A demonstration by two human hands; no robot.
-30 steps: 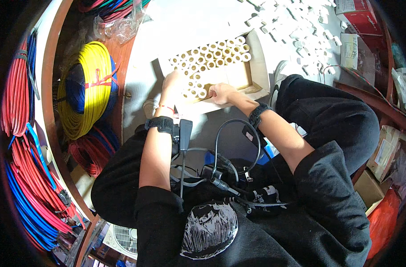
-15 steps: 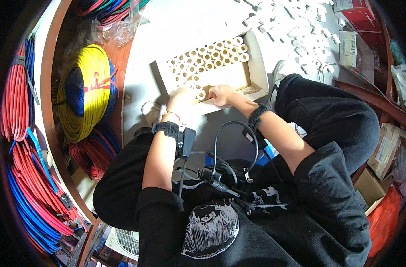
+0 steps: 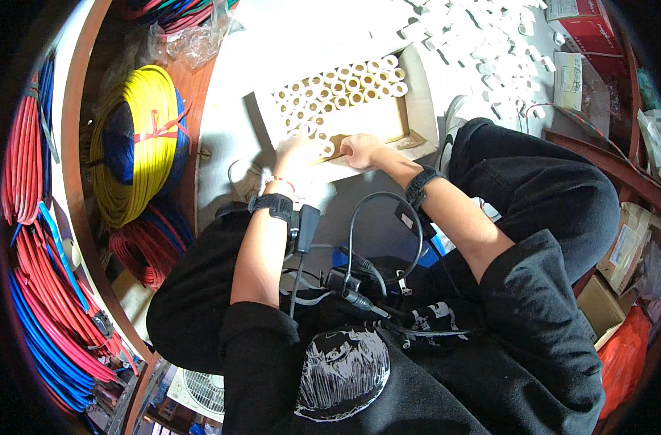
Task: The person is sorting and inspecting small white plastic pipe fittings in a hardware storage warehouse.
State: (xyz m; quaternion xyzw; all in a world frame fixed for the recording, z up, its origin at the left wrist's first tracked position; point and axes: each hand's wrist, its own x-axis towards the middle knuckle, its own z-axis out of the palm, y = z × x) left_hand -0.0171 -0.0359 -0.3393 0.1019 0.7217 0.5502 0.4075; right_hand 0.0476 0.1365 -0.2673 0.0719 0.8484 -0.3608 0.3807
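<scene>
A shallow cardboard box (image 3: 423, 98) holds several rows of short white tubes (image 3: 356, 83) standing on end, their round openings facing up. The bare cardboard of its bottom shows at the near right. My left hand (image 3: 296, 151) reaches over the near left corner, against the tubes there; glare washes out its fingers. Inside the near wall, my right hand (image 3: 361, 151) is closed with its fingers curled inward, just right of the nearest tube. Whatever it may hold is hidden.
Loose white tube pieces (image 3: 490, 61) lie scattered at the far right. Coils of yellow cable (image 3: 146, 130) and red cable (image 3: 26, 159) stand at the left. My knees flank the box, and black cords (image 3: 352, 254) hang over my lap. A red box (image 3: 588, 29) sits far right.
My left hand has shifted slightly up over the tubes at the box's left. My right hand stays almost in place, fingers still curled. The whole view has shifted a little.
</scene>
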